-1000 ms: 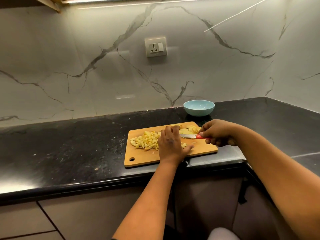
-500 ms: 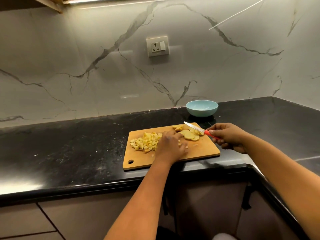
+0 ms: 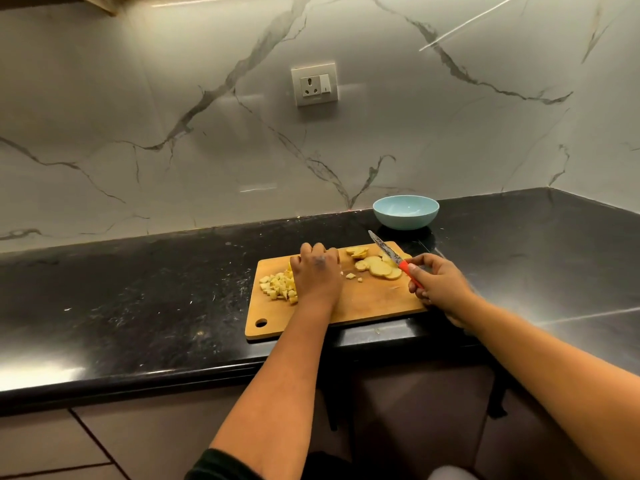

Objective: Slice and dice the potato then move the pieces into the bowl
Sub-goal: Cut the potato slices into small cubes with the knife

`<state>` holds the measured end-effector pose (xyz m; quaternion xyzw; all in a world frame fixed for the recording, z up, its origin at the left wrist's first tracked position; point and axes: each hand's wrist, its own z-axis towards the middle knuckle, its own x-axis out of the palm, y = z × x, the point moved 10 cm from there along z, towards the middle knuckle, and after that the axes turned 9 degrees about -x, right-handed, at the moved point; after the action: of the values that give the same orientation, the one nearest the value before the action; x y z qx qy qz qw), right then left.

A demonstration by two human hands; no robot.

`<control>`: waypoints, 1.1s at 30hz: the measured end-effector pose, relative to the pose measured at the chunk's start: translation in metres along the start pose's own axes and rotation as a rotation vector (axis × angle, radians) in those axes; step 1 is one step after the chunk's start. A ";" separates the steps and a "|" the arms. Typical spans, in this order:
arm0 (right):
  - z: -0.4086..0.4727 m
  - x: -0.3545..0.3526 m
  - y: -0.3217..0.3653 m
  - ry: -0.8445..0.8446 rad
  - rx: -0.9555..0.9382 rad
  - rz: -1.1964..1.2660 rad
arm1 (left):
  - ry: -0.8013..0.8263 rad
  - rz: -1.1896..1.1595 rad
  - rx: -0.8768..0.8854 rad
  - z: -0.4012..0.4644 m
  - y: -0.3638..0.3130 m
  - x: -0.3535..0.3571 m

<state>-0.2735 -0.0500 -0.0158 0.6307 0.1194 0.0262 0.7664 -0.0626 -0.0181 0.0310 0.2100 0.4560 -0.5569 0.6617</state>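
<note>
Our left hand (image 3: 317,277) rests knuckles-up on the cutting board (image 3: 363,303), fingers curled against the diced potato (image 3: 278,287); whether it grips any we can't tell. Right hand (image 3: 438,282) grips the knife (image 3: 393,256), blade above the potato slices (image 3: 379,268). Bowl (image 3: 406,212) sits on the tabletop (image 3: 138,306) behind the board.

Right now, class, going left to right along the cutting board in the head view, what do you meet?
Hanging hole → diced potato → left hand → potato slices → right hand holding the knife.
</note>
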 end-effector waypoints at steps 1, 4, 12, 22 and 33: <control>0.002 -0.001 -0.002 -0.017 0.001 0.005 | -0.008 -0.020 -0.006 0.001 0.001 -0.004; 0.005 -0.004 -0.009 -0.056 0.032 0.047 | 0.020 -0.011 -0.006 0.004 -0.005 -0.005; 0.008 -0.015 -0.018 -0.238 0.033 0.159 | 0.265 0.032 0.122 0.013 -0.059 0.033; 0.014 -0.015 -0.022 -0.213 0.087 0.075 | 0.499 -0.247 0.017 0.018 -0.069 0.064; 0.007 -0.009 -0.013 -0.139 0.104 -0.061 | 0.111 -0.316 0.247 -0.048 -0.051 0.009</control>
<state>-0.2820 -0.0613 -0.0257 0.6658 0.0860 -0.0471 0.7396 -0.1276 -0.0005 0.0113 0.2459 0.4472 -0.6929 0.5093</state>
